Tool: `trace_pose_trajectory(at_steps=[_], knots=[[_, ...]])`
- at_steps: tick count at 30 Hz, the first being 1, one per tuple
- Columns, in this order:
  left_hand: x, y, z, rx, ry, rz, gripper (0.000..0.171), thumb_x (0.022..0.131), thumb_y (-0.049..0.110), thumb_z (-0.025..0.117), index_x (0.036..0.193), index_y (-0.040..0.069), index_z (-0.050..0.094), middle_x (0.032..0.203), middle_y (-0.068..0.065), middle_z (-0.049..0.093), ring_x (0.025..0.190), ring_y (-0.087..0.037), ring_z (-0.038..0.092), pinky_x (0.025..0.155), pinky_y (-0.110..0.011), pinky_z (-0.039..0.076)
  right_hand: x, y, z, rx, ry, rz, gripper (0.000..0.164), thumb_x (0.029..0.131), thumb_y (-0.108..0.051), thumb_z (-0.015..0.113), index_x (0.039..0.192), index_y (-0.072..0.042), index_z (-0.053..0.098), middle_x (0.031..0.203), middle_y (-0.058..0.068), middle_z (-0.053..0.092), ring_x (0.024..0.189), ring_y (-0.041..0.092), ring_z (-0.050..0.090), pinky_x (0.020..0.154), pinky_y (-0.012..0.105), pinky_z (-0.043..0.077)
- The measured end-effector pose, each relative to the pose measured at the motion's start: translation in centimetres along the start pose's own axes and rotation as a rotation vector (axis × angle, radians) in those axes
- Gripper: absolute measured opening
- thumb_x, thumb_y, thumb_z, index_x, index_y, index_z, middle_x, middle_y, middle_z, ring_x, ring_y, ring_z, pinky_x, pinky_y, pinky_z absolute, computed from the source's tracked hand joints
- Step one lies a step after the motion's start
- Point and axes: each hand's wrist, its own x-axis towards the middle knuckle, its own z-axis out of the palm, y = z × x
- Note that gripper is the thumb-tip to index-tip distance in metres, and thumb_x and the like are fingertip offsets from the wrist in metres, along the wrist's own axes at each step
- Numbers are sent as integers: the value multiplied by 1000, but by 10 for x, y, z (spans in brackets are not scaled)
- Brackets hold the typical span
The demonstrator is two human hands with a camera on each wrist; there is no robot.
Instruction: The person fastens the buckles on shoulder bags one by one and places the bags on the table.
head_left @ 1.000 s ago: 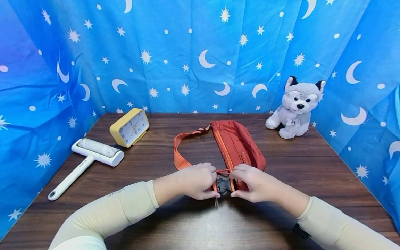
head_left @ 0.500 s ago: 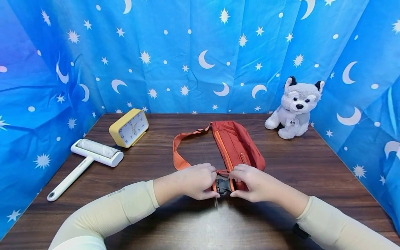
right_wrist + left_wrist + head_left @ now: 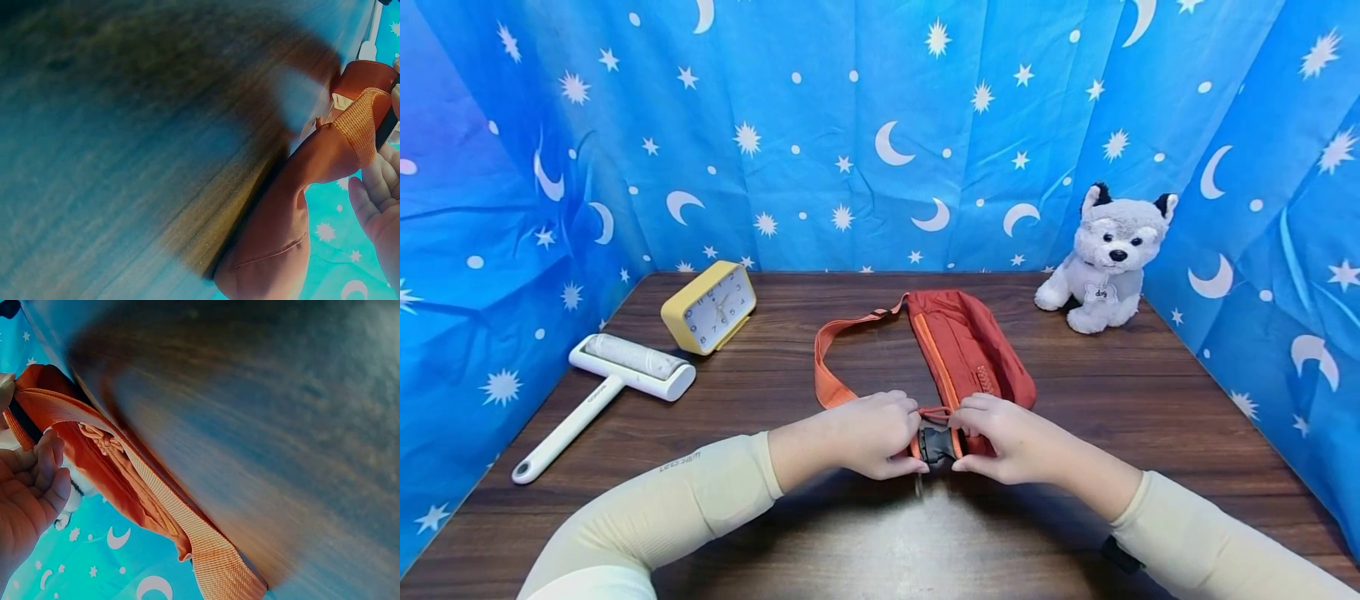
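A rust-red waist bag with an orange zip lies on the table, its orange strap looping out to the left. At the bag's near end the black side-release buckle has its two halves joined. My left hand pinches the strap at the buckle's left side. From the other side, my right hand grips the webbing at the buckle's right end, thumb low and fingers on top. In the left wrist view, the strap runs along the bag. The right wrist view shows the webbing beside the fingers.
A yellow alarm clock stands at the back left, with a white lint roller in front of it. At the back right sits a grey plush dog. Blue curtains with stars and moons enclose the table.
Both hands keep the same hold on the buckle and strap. The right-hand curtain has shifted inward, to the left. The table objects stay in place.
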Motion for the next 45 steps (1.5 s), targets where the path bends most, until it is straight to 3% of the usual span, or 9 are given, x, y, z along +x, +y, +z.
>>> trace_pose_trajectory(at_steps=[15, 32, 45], knots=[[2, 0, -1, 7, -18, -1, 44, 91, 51, 49, 77, 10, 56, 67, 5, 40, 64, -14, 41, 67, -30, 38, -1, 0, 1, 0, 2, 0, 33, 78, -26, 77, 98, -5, 61, 87, -3, 51, 76, 7, 44, 65, 22, 40], [3, -1, 1, -22, 35, -17, 43, 89, 51, 53, 77, 10, 55, 71, 3, 43, 65, -14, 44, 64, -30, 41, 1, 2, 1, -4, 7, -21, 33, 78, -26, 77, 98, -6, 61, 83, -4, 48, 75, 7, 43, 65, 22, 38], [1, 1, 0, -30, 55, -39, 42, 88, 53, 54, 74, 13, 53, 70, 5, 40, 63, -13, 41, 62, -29, 38, 0, -3, 1, -19, -47, 92, 34, 78, -31, 76, 100, -8, 61, 87, -4, 51, 77, 7, 44, 67, 25, 39]])
